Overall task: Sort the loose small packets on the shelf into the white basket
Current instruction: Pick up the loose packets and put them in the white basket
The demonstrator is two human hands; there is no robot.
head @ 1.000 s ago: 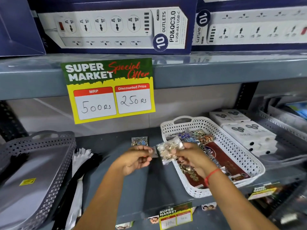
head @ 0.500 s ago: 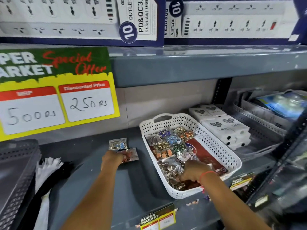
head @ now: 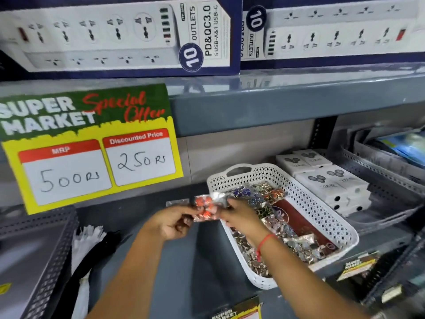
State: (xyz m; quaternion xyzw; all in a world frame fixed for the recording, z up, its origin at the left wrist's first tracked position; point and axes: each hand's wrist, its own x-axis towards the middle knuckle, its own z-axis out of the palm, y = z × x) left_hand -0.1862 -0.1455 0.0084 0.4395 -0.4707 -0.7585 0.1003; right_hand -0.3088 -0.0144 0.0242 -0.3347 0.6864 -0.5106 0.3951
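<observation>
My left hand (head: 171,223) and my right hand (head: 239,218) meet at the centre of the frame, above the grey shelf (head: 202,268). Both are clamped on 1 clear packet (head: 207,208) holding red-orange pieces. The left fingertips pinch its lower left edge; the right fingertips pinch its right edge. The packet hangs clear of the shelf surface, just beside the left rim of the white basket (head: 322,217).

The white basket sits right of centre, long axis running from upper left to lower right, with a handle cut-out at its far end. It holds many small packets (head: 259,194) of mixed colours: blue, orange, dark and silver. A dark red card (head: 296,217) lies on its floor. My right forearm crosses over the basket's near left corner. A red thread (head: 264,241) circles the right wrist.

1 more loose packet (head: 177,202) lies on the shelf behind my left hand, partly hidden; its contents cannot be read.

At the left of the frame, a yellow and green price sign (head: 92,148) hangs from the upper shelf edge, marked 500 and 250. A dark grey basket (head: 43,249) occupies the lower left, with white and black bundles (head: 87,245) just beside it. White boxes (head: 331,180) are stacked behind the basket at the right. 2 power strip boxes (head: 119,33) fill the top.
</observation>
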